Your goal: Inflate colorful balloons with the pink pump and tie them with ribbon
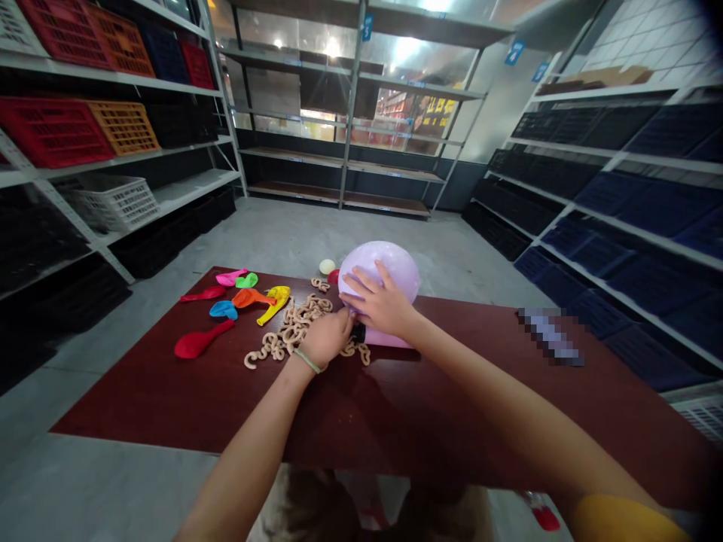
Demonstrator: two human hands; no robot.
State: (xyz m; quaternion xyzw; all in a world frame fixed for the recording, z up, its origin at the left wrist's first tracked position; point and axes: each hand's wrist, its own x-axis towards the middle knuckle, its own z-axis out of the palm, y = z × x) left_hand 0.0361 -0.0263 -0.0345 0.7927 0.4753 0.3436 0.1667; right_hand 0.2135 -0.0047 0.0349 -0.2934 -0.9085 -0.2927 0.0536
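An inflated pale purple balloon (389, 267) sits on the dark red table (395, 406). My right hand (379, 301) lies on its near side with the fingers spread over it. My left hand (327, 337) is closed at the balloon's neck, beside a dark nozzle of a pink object (384, 338) lying under the balloon; what the fingers pinch is hidden. A pile of beige curly clips (294, 324) lies just left of my left hand.
Several flat uninflated balloons, red (195, 342), blue (223, 309), orange (248, 298), yellow (274, 299), pink (230, 276) and green (247, 281), lie on the table's left. A small cream ball (327, 266) rests behind. Shelving with crates lines both sides of the room.
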